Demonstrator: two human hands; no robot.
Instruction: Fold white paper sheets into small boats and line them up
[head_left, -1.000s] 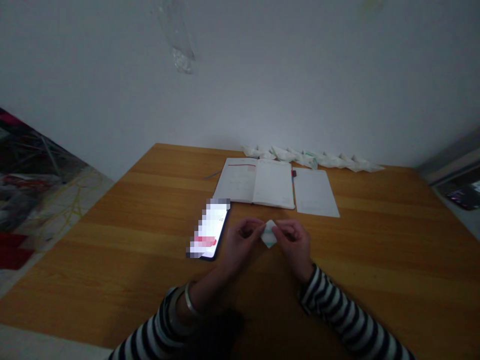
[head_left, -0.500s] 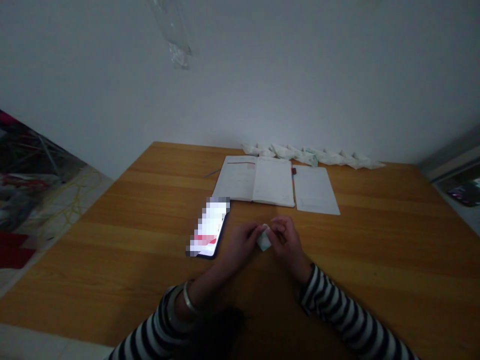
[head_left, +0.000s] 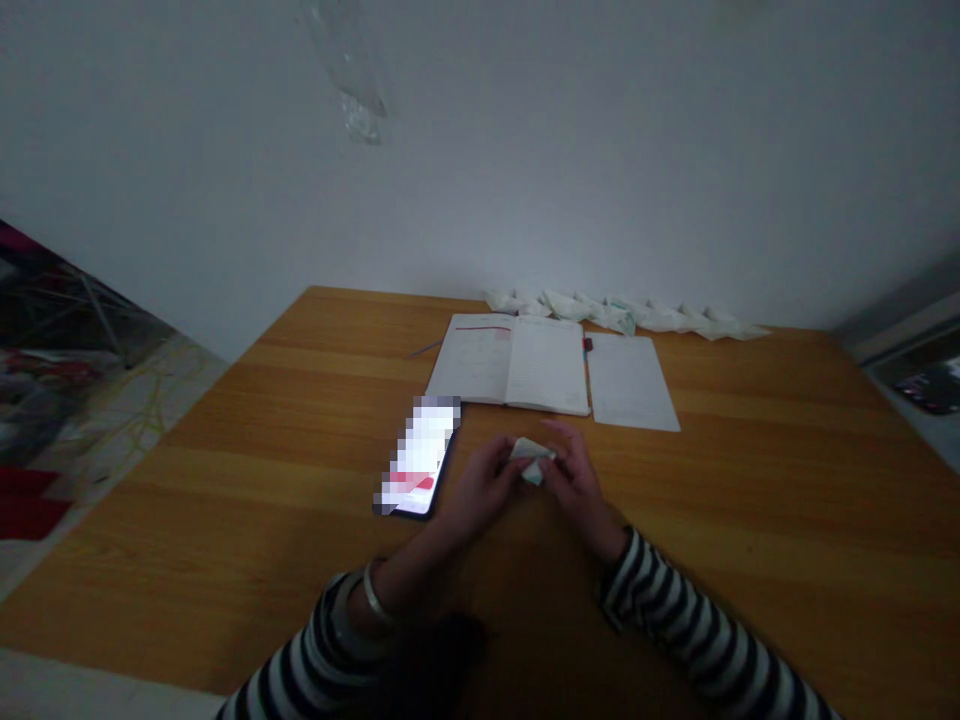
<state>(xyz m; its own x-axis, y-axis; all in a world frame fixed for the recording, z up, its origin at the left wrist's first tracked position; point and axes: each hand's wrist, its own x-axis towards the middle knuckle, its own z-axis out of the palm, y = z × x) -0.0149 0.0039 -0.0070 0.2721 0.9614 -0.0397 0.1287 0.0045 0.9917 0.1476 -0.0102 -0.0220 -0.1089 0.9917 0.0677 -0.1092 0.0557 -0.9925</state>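
Observation:
My left hand [head_left: 480,488] and my right hand [head_left: 574,483] meet over the middle of the wooden table [head_left: 225,480]. Both pinch a small folded piece of white paper [head_left: 531,455] between their fingertips, held just above the tabletop. My left wrist wears a silver bangle [head_left: 373,592]. Both sleeves are black-and-white striped. A lit phone [head_left: 420,455] lies flat just left of my left hand.
An open notebook [head_left: 514,363] lies beyond my hands, with a loose white sheet [head_left: 628,383] to its right. A row of several folded white paper shapes [head_left: 622,314] lines the table's far edge against the wall. A pen [head_left: 425,349] lies left of the notebook.
The hands drew closer together and the folded paper turned and got smaller between the fingers. It now sits a little higher and flatter than a second ago.

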